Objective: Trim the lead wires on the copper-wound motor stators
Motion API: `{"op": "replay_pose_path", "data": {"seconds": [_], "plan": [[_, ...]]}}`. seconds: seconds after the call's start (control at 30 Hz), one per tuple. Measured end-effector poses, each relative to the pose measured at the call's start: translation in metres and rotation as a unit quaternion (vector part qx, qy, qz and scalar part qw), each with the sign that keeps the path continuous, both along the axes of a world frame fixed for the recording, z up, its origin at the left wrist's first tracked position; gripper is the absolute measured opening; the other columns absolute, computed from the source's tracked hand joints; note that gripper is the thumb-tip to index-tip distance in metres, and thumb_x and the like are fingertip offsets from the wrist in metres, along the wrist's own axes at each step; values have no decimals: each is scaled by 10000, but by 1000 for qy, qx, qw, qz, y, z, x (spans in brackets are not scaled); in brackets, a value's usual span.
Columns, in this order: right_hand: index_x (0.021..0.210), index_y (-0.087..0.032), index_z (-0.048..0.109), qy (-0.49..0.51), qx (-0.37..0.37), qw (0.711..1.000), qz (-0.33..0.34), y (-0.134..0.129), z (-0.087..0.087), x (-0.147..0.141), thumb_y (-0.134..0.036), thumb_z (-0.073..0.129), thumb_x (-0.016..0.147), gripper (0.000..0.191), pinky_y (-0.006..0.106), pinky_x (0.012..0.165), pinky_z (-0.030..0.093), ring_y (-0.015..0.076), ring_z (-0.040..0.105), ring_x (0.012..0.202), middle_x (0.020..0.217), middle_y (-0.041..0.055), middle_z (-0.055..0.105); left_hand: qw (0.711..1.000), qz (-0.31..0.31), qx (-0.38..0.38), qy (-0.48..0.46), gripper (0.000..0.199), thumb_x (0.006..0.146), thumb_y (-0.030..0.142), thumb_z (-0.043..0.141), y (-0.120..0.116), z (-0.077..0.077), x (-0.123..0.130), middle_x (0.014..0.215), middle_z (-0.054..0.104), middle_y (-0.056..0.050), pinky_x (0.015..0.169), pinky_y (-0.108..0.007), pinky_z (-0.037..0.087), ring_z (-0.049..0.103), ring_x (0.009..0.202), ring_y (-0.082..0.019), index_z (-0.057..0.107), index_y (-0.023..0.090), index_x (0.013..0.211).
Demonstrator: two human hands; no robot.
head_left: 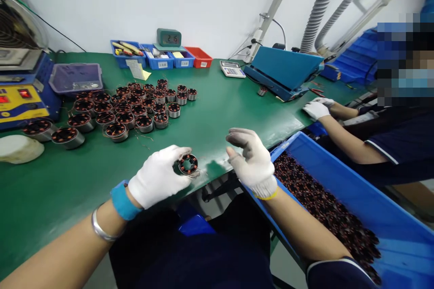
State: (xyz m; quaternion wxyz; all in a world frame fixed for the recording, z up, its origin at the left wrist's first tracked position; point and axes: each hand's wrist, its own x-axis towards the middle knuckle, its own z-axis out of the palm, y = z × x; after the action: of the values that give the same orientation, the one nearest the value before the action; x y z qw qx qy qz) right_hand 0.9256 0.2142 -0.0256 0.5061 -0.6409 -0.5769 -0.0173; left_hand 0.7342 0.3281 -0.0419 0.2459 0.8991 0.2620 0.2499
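Note:
My left hand (161, 175), in a white glove with a blue band at the wrist, grips a round motor stator (188, 164) with black and copper windings near the table's front edge. Its thumb and fingers wrap the sides, and the ring's open face points up. To the right, my right hand (251, 160) is raised in a white glove, fingers curved and apart, with nothing between them. Several similar stators (125, 119) stand grouped on the green table (203, 117) at the left, some with loose wire ends.
A blue bin (339, 180) at the right holds many dark wound parts. Small blue and red trays (198, 58), a clock (168, 37) and a calculator (232, 69) line the back. A teal machine (285, 70) stands right of them. Another person's gloved hands (317, 109) rest at the far right.

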Motion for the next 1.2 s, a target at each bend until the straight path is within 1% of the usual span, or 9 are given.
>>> {"op": "replay_pose_path", "data": {"seconds": [0.17, 0.47, 0.57, 0.67, 0.8, 0.9, 1.0, 1.13, 1.2], "plan": [[1083, -147, 585, -404, 32, 906, 119, 4, 0, 2, -221, 551, 828, 268, 543, 976, 400, 247, 598, 1011, 1091, 137, 629, 997, -13, -69, -31, 436, 672, 413, 664, -1, 6, 1, 991, 696, -54, 818, -275, 522, 660, 907, -197, 650, 165, 1030], [869, -172, 661, -554, -100, 821, 95, 13, -1, 1, -91, 410, 855, 264, 409, 963, 424, 161, 554, 627, 649, 18, 607, 998, -54, 13, 36, 399, 706, 423, 633, 3, 1, -3, 883, 695, -46, 737, -316, 504, 647, 781, -200, 667, 183, 1023], [935, -162, 686, -475, -212, 852, 62, 3, 7, 25, -126, 447, 835, 261, 398, 910, 453, 180, 598, 706, 709, 50, 643, 999, -10, 15, 43, 413, 700, 473, 635, 7, -2, -3, 924, 707, -47, 773, -325, 509, 659, 821, -217, 684, 204, 1011], [985, -184, 693, -247, -341, 907, 23, -4, 16, 29, -237, 515, 841, 235, 303, 749, 494, 165, 629, 760, 830, 51, 684, 998, 49, -9, 26, 480, 671, 538, 648, 8, -2, -1, 959, 712, -44, 822, -317, 511, 665, 876, -228, 685, 208, 1017], [1032, -196, 667, -2, -436, 895, 97, -3, 21, -6, -350, 720, 685, 382, 222, 605, 458, 133, 625, 715, 826, 13, 685, 996, 84, -5, 21, 529, 647, 549, 640, 5, 1, -1, 978, 711, -51, 856, -344, 508, 655, 918, -253, 667, 206, 1048], [860, -173, 657, 68, -427, 886, 168, 10, 20, -22, -324, 622, 778, 175, 202, 517, 390, 94, 550, 572, 656, -16, 630, 997, 58, 31, 37, 484, 640, 509, 637, 3, 3, -2, 934, 714, -52, 840, -367, 506, 650, 884, -260, 670, 221, 1027], [671, -169, 575, 169, -394, 879, 208, 25, 16, -3, -341, 571, 799, 214, 200, 465, 357, 75, 469, 480, 544, -37, 537, 996, 31, 56, 58, 453, 649, 529, 634, 1, 4, -4, 885, 714, -52, 808, -362, 502, 649, 835, -255, 683, 225, 981], [619, -186, 462, 353, -225, 900, 120, 28, 11, 34, -466, 628, 724, 342, 197, 432, 363, 54, 397, 423, 519, -68, 442, 994, 70, 48, 62, 471, 656, 559, 633, -1, 2, -3, 925, 716, -48, 826, -343, 494, 650, 868, -249, 680, 231, 991], [631, -185, 462, 358, -213, 904, 98, 25, 5, 31, -498, 636, 717, 368, 200, 429, 361, 56, 410, 421, 530, -61, 458, 992, 111, 48, 48, 535, 657, 605, 622, -3, 1, -2, 936, 715, -69, 826, -351, 493, 651, 881, -262, 674, 205, 1010]]}}
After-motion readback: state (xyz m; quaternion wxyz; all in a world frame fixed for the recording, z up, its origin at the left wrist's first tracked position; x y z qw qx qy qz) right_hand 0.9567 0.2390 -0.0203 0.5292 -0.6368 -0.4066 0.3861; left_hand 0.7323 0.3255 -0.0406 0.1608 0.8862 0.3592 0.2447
